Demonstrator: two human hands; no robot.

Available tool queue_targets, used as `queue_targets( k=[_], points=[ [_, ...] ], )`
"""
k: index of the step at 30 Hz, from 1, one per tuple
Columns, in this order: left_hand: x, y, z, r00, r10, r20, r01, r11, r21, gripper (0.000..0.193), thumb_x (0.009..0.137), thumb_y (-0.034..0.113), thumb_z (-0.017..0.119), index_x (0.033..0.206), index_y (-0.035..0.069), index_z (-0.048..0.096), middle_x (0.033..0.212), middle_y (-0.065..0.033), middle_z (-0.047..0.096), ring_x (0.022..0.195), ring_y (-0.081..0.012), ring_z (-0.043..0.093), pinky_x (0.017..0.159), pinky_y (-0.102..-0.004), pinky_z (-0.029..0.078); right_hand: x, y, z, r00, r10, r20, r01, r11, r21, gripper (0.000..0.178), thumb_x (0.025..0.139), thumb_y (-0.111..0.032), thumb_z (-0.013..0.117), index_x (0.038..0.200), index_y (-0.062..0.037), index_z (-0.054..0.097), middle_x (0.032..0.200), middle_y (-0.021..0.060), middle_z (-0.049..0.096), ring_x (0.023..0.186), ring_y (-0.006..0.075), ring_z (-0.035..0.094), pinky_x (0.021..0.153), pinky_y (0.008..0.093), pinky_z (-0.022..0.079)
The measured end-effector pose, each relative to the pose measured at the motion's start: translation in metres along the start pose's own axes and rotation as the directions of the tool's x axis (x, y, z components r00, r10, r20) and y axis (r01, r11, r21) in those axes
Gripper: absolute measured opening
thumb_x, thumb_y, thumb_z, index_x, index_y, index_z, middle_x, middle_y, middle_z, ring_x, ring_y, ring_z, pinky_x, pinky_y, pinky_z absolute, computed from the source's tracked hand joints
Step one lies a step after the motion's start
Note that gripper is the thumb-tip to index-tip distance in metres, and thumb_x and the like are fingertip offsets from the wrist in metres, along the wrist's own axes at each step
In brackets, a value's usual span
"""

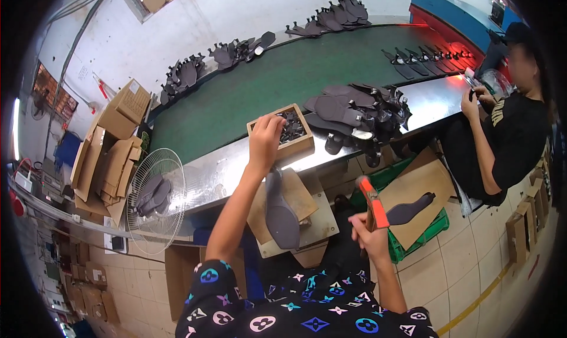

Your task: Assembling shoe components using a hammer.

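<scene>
My left hand (267, 138) is at the left part of a small wooden box (295, 147). Its fingers are bent together over small black pieces (292, 128); what lies under the fingertips is hidden. In my right hand (371, 240) is a hammer (372, 202) with an orange-red head, raised to the right of the work block. A dark grey shoe sole (282, 220) lies on brown board atop the pale work block (322, 217), below my left forearm. Its narrow end runs up toward the box.
Heaped dark soles with heels (348, 113) stand right of the box on the metal edge. Behind runs a green conveyor belt (218, 107) bearing more soles. A fan (156, 199) stands left. On cardboard over a green crate (419, 240) lies another sole (410, 211). A co-worker (508, 119) sits right.
</scene>
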State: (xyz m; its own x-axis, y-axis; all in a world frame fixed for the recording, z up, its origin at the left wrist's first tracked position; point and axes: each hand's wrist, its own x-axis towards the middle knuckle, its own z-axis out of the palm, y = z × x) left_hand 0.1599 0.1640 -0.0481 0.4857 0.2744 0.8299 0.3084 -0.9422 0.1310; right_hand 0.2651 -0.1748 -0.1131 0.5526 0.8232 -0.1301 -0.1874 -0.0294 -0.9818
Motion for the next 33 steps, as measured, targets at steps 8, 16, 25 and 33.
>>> queue_targets(
  k=[8, 16, 25, 33],
  points=[
    [-0.025, 0.120, -0.133, 0.793, 0.579, -0.190, -0.567, 0.815, 0.117, 0.022, 0.080, 0.010, 0.078, 0.100, 0.004, 0.071, 0.102, -0.0063, 0.063, 0.090, -0.0179, 0.059, 0.070, -0.0275, 0.050, 0.024, -0.116, 0.066, 0.877, -0.225, 0.425, 0.116, 0.957, 0.268, 0.043, 0.092, -0.033, 0.073, 0.113, 0.0035, 0.065, 0.091, 0.0082, 0.070, 0.049, 0.0030, 0.048, 0.043, 0.0175, 0.039],
    [-0.065, 0.121, -0.154, 0.859, 0.488, -0.157, -0.489, 0.872, 0.038, 0.022, 0.093, 0.019, 0.071, 0.110, 0.007, 0.063, 0.111, -0.0088, 0.059, 0.091, -0.0208, 0.059, 0.070, -0.0319, 0.051, 0.006, -0.125, 0.103, 0.859, -0.232, 0.456, 0.093, 0.948, 0.306, 0.022, 0.090, -0.013, 0.073, 0.104, 0.0018, 0.066, 0.089, 0.0112, 0.067, 0.051, 0.0042, 0.051, 0.042, 0.0185, 0.038],
    [-0.102, 0.028, -0.068, 0.837, -0.526, 0.150, 0.547, 0.805, -0.231, 0.042, 0.090, 0.024, 0.072, 0.121, -0.001, 0.058, 0.112, -0.0184, 0.066, 0.103, -0.0320, 0.063, 0.088, -0.0404, 0.049, 0.024, -0.117, 0.109, 0.838, -0.157, 0.522, 0.050, 0.976, 0.212, 0.016, 0.087, -0.003, 0.072, 0.102, 0.0026, 0.067, 0.110, 0.0109, 0.064, 0.072, 0.0084, 0.062, 0.055, 0.0196, 0.047],
    [-0.111, 0.008, -0.055, 0.789, -0.568, 0.233, 0.605, 0.652, -0.457, 0.027, 0.083, 0.013, 0.077, 0.105, 0.000, 0.068, 0.097, -0.0141, 0.071, 0.088, -0.0288, 0.068, 0.082, -0.0361, 0.052, 0.091, -0.067, 0.132, 0.911, -0.158, 0.380, 0.175, 0.985, -0.009, 0.023, 0.086, -0.010, 0.078, 0.102, 0.0035, 0.068, 0.106, 0.0053, 0.065, 0.080, 0.0077, 0.059, 0.069, 0.0228, 0.046]
  ],
)
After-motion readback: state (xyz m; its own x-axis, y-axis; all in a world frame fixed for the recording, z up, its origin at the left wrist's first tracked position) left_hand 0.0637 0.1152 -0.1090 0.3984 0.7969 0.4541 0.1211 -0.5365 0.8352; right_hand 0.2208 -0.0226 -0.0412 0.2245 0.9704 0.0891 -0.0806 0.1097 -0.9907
